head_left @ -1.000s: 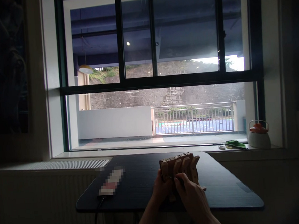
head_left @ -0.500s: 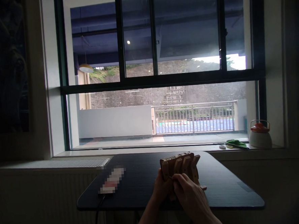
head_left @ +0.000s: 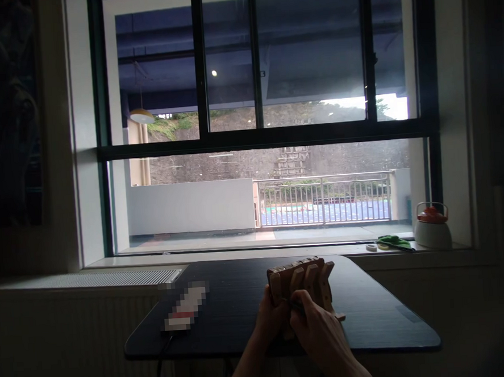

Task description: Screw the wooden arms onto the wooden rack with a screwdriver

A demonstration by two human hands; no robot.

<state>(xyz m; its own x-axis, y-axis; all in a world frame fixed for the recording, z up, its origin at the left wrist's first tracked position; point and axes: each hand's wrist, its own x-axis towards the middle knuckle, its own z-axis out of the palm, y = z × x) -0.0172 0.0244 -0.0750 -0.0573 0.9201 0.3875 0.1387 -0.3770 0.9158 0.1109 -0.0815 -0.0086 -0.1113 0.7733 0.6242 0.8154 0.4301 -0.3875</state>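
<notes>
A brown wooden object (head_left: 311, 277) with several angled wooden pieces standing out from its near side is propped tilted over the dark table. I cannot tell what kind of object it is. My left hand (head_left: 270, 316) is wrapped round its lower left corner. Close beside it, my right hand (head_left: 320, 325) has its fingers curled in a pinch at the object's near face. Something small and dark shows at those fingertips, too dim to name. My hands cover the lower part of the wooden object.
The dark table (head_left: 384, 322) has rounded corners. On its left lies a blurred-out power strip (head_left: 185, 309) with a cable running off the near edge. A white kettle (head_left: 433, 231) with an orange lid and a green cloth (head_left: 394, 242) sit on the windowsill (head_left: 281, 251).
The whole view has shifted slightly. My right hand's fingers have turned a little and curl more at the object's face. My left hand keeps its hold.
</notes>
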